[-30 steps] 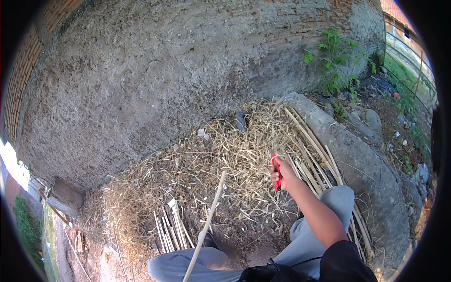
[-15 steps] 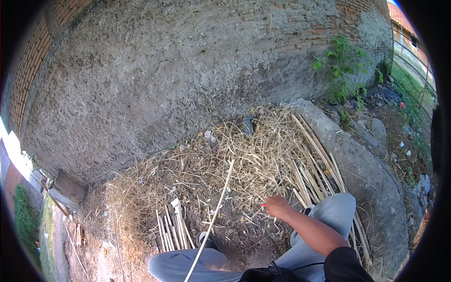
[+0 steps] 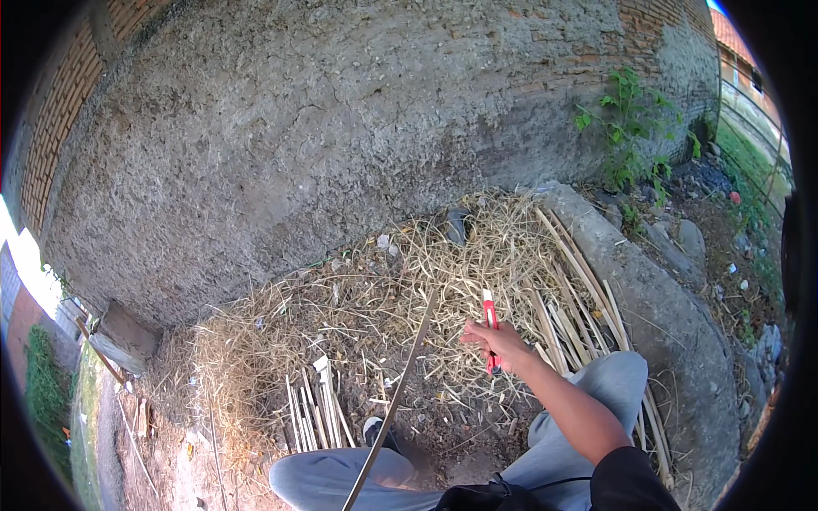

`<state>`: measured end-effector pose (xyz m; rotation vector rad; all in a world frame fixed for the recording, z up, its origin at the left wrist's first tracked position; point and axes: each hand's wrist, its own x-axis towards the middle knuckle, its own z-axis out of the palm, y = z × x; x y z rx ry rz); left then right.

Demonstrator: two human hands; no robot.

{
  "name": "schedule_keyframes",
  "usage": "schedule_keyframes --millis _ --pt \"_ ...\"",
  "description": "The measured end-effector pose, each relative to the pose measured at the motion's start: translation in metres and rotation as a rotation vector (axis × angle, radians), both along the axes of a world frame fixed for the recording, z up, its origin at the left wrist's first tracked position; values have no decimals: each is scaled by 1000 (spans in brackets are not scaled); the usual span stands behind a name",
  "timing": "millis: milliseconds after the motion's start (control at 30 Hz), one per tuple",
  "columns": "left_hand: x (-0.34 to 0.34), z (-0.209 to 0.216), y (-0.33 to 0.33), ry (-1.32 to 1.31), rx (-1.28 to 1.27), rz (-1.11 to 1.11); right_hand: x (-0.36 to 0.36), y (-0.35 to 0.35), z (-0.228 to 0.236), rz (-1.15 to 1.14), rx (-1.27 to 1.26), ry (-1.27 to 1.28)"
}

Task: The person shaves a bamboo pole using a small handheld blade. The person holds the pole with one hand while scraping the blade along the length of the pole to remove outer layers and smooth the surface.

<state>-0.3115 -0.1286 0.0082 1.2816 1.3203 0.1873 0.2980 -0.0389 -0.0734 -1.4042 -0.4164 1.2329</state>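
Observation:
My right hand [image 3: 498,342] is closed round a red utility knife [image 3: 489,308] above the straw-like shavings. One end of the knife points away from me toward the wall, and its other end shows below the hand. To the left of that hand, a long thin bamboo strip [image 3: 396,396] slants up from the lower edge, showing a brownish face. What holds the strip's near end is out of the picture. My left hand cannot be seen.
Bamboo strips [image 3: 317,410] lie bundled by my left foot; longer strips [image 3: 588,277] lie beside my right knee. Dry shavings [image 3: 234,362] cover the ground. A rough wall [image 3: 341,153] rises ahead, and a concrete edge [image 3: 673,349] curves along the right.
My right hand has risen a little, and the knife, mostly hidden before, now shows upright. The bamboo strip has turned from a pale face to a darker one, its tip slightly further right.

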Motion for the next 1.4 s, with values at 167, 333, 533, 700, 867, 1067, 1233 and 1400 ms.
schedule_keyframes --millis 167,333,533,700,867,1067,1233,1400 --pt "-3 -2 1 -39 -45 -13 -15 8 21 -192 193 273" --pt "-9 -6 0 -101 -92 -31 -16 10 18 -282 206 271" --pt "-2 -5 4 -45 -60 -87 -9 6 26 -275 226 262" --pt "-5 -29 5 94 367 -204 -9 5 34 -330 230 210" --pt "-9 -46 2 276 489 2 -5 5 31 -312 297 295" --pt "107 41 8 569 1187 -292 -11 4 33 -342 287 268" --pt "211 36 47 293 1393 -640 -11 6 29 -341 304 278" --pt "333 21 103 8 1423 -604 -14 6 30 -329 302 271"
